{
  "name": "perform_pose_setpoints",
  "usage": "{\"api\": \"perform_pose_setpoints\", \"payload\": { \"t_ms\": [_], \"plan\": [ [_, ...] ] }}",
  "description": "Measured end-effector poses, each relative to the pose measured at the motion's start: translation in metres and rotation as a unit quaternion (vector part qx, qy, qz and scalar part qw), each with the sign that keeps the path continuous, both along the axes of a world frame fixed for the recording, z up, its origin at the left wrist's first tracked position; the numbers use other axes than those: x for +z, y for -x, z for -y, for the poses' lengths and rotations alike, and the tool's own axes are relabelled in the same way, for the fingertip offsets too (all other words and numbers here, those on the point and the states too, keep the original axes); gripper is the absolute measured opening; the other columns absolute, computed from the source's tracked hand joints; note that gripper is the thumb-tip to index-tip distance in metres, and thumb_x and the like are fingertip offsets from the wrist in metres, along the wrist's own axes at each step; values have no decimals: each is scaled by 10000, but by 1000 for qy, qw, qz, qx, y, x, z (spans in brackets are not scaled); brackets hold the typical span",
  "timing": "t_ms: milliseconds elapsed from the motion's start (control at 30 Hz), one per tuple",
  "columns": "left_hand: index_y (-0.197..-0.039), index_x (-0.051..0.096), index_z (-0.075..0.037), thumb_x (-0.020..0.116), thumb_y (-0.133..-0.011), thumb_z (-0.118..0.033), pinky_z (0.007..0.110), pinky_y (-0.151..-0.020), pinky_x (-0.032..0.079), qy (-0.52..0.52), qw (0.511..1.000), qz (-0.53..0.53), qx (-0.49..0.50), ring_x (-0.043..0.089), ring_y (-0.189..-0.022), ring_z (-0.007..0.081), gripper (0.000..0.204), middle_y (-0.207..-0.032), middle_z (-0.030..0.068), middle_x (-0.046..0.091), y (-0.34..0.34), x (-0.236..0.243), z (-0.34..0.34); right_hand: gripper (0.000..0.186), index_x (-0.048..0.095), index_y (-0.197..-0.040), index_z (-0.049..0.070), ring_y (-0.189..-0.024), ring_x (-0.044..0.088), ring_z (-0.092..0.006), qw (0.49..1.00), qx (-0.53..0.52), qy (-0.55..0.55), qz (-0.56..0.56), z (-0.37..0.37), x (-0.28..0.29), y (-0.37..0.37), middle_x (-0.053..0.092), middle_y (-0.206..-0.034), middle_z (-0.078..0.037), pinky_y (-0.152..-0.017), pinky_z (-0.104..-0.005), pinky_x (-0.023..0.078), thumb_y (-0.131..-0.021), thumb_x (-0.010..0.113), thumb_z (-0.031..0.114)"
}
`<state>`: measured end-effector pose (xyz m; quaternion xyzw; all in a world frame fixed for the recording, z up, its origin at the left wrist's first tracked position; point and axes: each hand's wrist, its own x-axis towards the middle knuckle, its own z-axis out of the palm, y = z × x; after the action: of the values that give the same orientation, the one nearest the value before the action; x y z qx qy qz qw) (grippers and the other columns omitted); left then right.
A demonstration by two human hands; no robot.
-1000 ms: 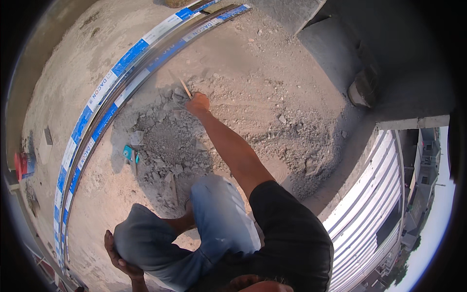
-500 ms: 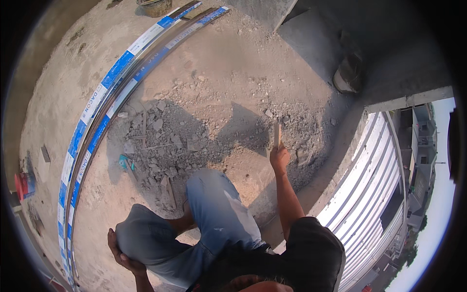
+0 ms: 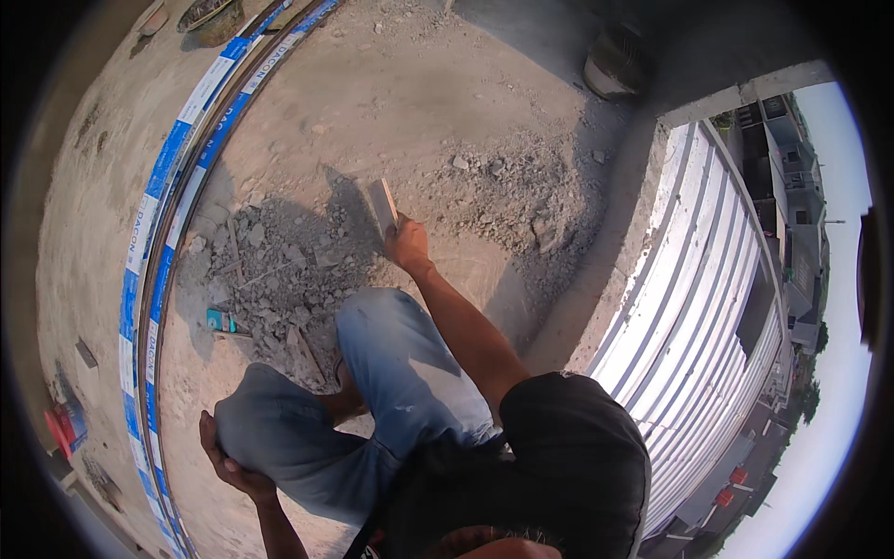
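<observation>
One slat, long axis forward-left

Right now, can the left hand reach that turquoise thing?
Probably yes: the left hand rests against the left knee and could swing around it; the turquoise thing lies uncovered beside the rubble.

Blue-and-white strips lie left, white corrugated sheeting right.

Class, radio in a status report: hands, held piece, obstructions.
Right hand gripping flat board. Left hand resting on left knee. Board's ground contact unclear. Loose rubble left and right of board, possibly obstructing.
</observation>
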<state>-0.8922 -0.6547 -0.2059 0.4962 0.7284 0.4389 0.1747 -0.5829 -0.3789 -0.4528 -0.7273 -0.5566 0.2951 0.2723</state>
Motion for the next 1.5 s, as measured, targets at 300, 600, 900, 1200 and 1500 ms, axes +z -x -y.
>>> {"api": "perform_pose_setpoints", "payload": {
  "t_ms": [300, 600, 900, 1200, 1500],
  "plan": [
    [-1386, 364, 26, 341, -971, -470, 399, -1011, 398, 14, 998, 50, 42, 464, -1213, 275, 647, -1353, 170, 434, 34, -13, 28, 309, 607, -1110, -10, -868, 618, -198, 816, -392, 42, -424, 220, -39, -211, 635, -1010, -84, -752, -344, 516, -872, 647, 184],
    [-1348, 406, 46, 357, -930, -507, 446, -1068, 301, 22, 995, 82, 52, 385, -1286, 311, 694, -1397, 183, 404, 32, -13, 10, 321, 605, -1141, 21, -904, 600, -182, 846, -383, 40, -369, 145, -105, -254, 639, -1013, -51, -807, -333, 481, -857, 663, 161],
    [-1344, 406, 48, 341, -927, -536, 454, -1082, 280, 43, 995, 72, 49, 362, -1309, 327, 720, -1405, 196, 390, 23, -15, 9, 270, 656, -950, -29, -702, 655, -244, 929, -159, 88, -322, -18, -96, -188, 675, -798, -119, -655, -374, 514, -789, 701, 183],
    [-1385, 362, 42, 370, -915, -611, 431, -1060, 324, 35, 991, 70, 107, 404, -1271, 288, 805, -1393, 165, 397, 27, -9, 42, 302, 656, -988, -18, -894, 654, -406, 960, -38, 1, 279, -141, 53, -211, 662, -926, -264, -789, -449, 529, -805, 561, 203],
    [-1385, 359, 45, 379, -899, -653, 431, -1059, 328, 48, 987, 67, 135, 416, -1262, 285, 851, -1409, 166, 384, 27, -1, 59, 408, 635, -1105, -1, -1022, 621, -390, 934, 19, 133, 330, -180, -16, -153, 636, -1079, -257, -896, -457, 488, -818, 540, 272]
  ]
}}
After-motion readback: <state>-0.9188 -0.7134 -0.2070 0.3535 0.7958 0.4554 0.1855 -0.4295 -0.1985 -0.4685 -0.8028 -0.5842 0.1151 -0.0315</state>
